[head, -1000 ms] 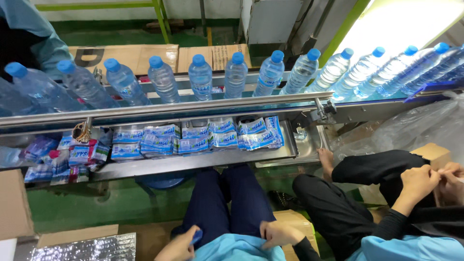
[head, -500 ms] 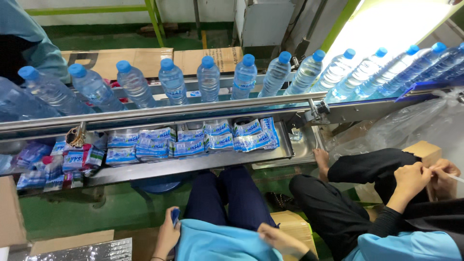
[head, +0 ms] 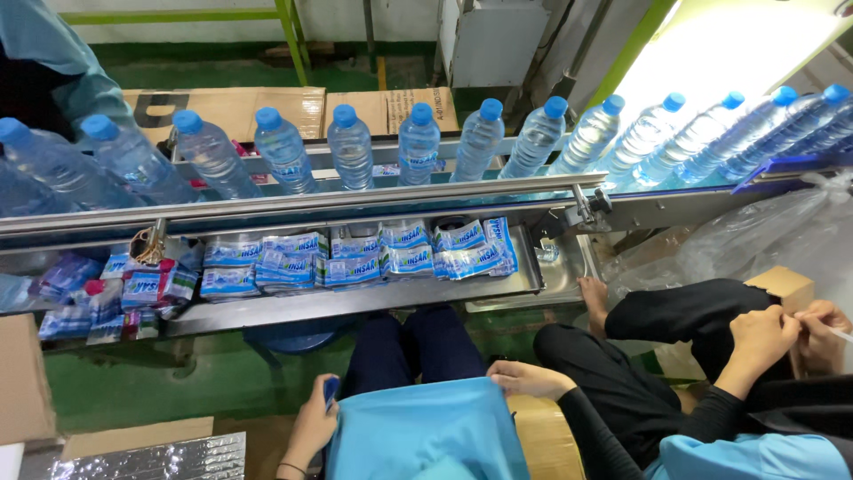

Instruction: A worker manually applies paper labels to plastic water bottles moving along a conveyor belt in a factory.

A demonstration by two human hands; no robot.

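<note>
Green factory floor lay under a steel conveyor (head: pixel 293 206) carrying clear water bottles (head: pixel 418 142) across twelve o'clock. Label packets (head: pixel 355 258) filled the tray below. Since a moment earlier, the left hand (head: pixel 311 425) had risen, its grip closed on a small blue object (head: pixel 330 391) at seven o'clock; the right hand (head: pixel 526 378) rested loosely open on the lap. A seated co-worker's legs (head: pixel 622 373) crowded four o'clock.

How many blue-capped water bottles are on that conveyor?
13, in one row along the conveyor, from the leftmost bottle to the rightmost bottle; more may be cut off.
</note>
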